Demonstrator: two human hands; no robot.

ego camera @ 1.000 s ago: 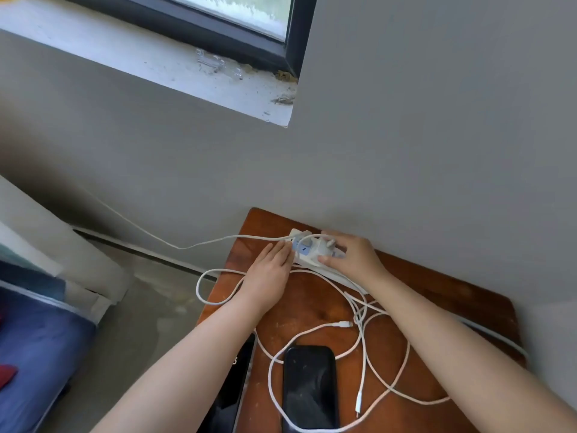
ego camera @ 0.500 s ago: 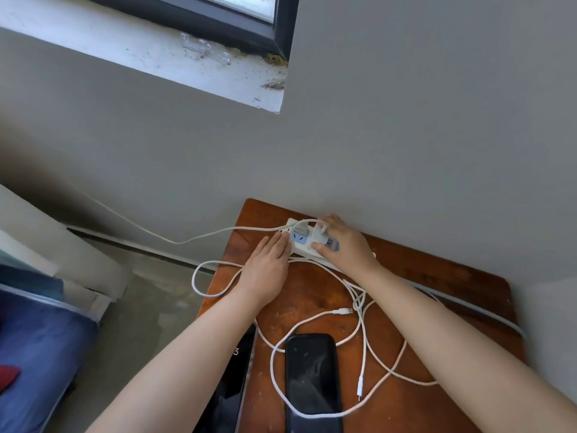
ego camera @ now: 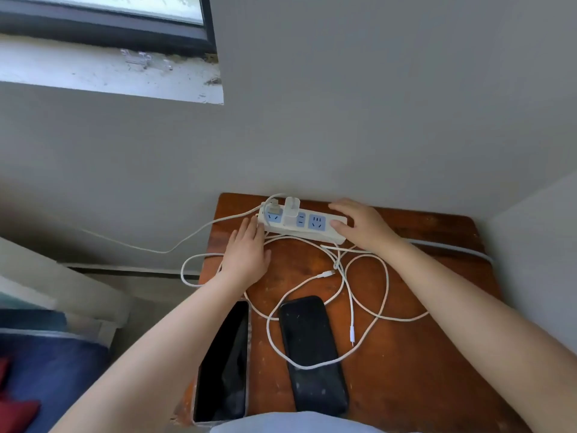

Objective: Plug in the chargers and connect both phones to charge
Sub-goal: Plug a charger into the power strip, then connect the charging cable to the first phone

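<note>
A white power strip (ego camera: 315, 234) lies at the back of the brown wooden table (ego camera: 415, 364), against the wall. Two white chargers (ego camera: 291, 207) stand plugged into its left end. My left hand (ego camera: 248, 256) lies flat on the table, fingertips touching the strip's left end. My right hand (ego camera: 363, 225) rests with relaxed fingers on the strip's right end. White cables (ego camera: 362, 295) loop over the table, with two loose connector ends (ego camera: 329, 273) lying free. Two dark phones lie in front: one (ego camera: 312, 354) in the middle, one (ego camera: 224, 367) at the table's left edge.
A grey wall rises right behind the table, with another wall at the right. A window sill (ego camera: 103, 73) juts out at upper left. One white cord (ego camera: 150, 246) runs off the table to the left. A blue-covered bed (ego camera: 46, 370) stands at lower left.
My right hand has let go of the charger and moved right to the strip's other end. The charger now stands plugged in. The left hand has stayed put.
</note>
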